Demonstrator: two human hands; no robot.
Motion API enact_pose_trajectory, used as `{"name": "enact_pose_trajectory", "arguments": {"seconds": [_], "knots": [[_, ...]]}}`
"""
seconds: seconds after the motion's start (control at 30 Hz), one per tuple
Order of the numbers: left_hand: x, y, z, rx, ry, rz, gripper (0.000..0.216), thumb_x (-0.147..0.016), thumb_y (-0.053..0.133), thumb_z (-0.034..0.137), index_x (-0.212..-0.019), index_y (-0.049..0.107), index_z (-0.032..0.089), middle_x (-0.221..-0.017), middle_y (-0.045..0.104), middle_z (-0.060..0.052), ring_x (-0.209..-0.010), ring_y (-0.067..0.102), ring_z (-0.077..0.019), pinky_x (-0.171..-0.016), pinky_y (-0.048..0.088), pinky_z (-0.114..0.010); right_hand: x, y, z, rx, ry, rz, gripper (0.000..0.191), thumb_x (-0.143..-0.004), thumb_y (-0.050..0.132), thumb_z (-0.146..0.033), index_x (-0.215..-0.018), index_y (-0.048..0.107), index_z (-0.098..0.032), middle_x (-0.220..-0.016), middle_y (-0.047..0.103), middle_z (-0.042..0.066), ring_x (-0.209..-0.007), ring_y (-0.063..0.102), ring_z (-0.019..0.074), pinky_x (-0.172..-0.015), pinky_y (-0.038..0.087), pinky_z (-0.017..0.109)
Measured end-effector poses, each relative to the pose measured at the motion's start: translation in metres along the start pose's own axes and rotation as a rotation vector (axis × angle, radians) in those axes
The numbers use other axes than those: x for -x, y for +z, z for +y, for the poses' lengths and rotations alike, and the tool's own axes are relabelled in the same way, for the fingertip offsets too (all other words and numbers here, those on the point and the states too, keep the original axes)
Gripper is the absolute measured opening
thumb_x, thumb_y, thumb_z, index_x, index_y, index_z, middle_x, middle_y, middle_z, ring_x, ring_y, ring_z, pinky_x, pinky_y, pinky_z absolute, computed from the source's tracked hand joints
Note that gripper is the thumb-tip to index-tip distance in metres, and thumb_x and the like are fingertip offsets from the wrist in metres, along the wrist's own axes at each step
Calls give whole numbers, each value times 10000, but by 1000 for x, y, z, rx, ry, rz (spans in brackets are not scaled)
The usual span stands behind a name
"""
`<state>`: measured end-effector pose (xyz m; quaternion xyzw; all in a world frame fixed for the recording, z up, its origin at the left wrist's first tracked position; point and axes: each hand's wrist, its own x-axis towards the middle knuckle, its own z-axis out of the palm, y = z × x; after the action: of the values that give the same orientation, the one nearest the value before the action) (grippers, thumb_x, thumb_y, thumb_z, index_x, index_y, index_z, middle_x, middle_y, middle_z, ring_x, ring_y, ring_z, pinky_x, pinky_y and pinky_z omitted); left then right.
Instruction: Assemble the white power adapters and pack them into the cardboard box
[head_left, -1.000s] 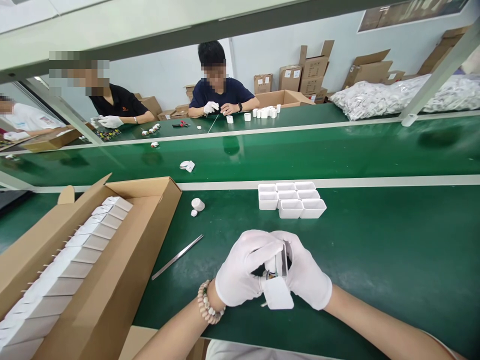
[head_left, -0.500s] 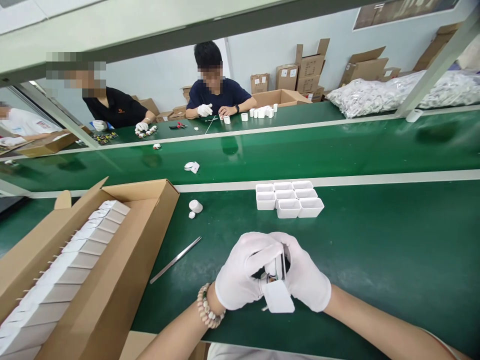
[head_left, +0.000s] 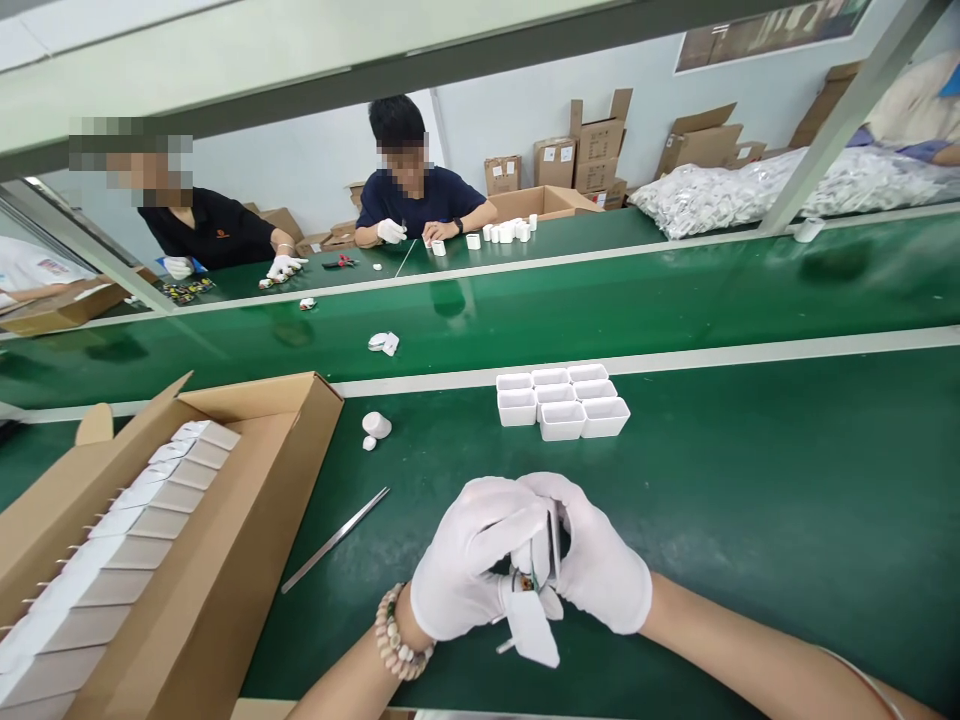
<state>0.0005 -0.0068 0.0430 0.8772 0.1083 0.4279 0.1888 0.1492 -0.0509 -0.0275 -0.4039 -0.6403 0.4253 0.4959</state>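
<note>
Green matting covers the long workbench (head_left: 750,500) in front of me, and beyond a pale strip runs a green conveyor belt (head_left: 637,300) with co-workers seated on its far side, one person in a dark blue shirt (head_left: 420,195) and another in a black shirt (head_left: 214,225), each busy with small parts of their own. My left hand (head_left: 472,560) and right hand (head_left: 600,565), both in white cloth gloves, are pressed together just above the mat at the near edge, fingers curled shut around a small white plastic casing (head_left: 531,625). It sits right between my palms. Its flat white face hangs below my thumbs, and a thin dark-edged board (head_left: 555,545) stands upright in the gap between my hands. By my judgement the piece is only partly put together, since the board and a bit of coloured wiring are exposed rather than closed in. A cluster of open white plastic shells (head_left: 559,402) waits well beyond my hands, empty as far as I can see. To my left, a long brown cardboard box (head_left: 247,470) holds a row of white blocks (head_left: 127,540) along one side, the rest of it unfilled. Slim steel tweezers (head_left: 334,540) lie on the mat between the box and my left hand, untouched, with a small round white cap (head_left: 376,425) farther back.
</note>
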Motion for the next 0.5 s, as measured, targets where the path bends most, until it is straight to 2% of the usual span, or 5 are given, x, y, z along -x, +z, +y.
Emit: {"name": "enact_pose_trajectory", "arguments": {"seconds": [0.23,0.4,0.5], "knots": [[-7,1,1,-3,33,-5,381,-839,591,394,-1150,503,193,-651,507,24,-588,457,-129,-557,404,-271,2,0,1,-25,-3,-21,665,-659,753,-109,-1185,393,-298,-1101,551,22,-896,570,184,-968,438,392],[-6,1,2,0,13,-15,345,-865,545,415,-1123,502,188,-671,532,9,-611,490,-131,-581,430,-270,2,1,0,-19,0,-34,630,-684,726,-107,-1191,400,-289,-1053,544,16,-906,558,187,-956,445,386],[-3,2,1,-29,-7,-33,299,-823,608,409,-1014,524,194,-670,533,10,-639,516,-135,-620,454,-278,3,0,0,-22,-1,-26,611,-687,711,-100,-1180,409,-297,-1051,547,10,-905,561,184,-957,441,378]]}}
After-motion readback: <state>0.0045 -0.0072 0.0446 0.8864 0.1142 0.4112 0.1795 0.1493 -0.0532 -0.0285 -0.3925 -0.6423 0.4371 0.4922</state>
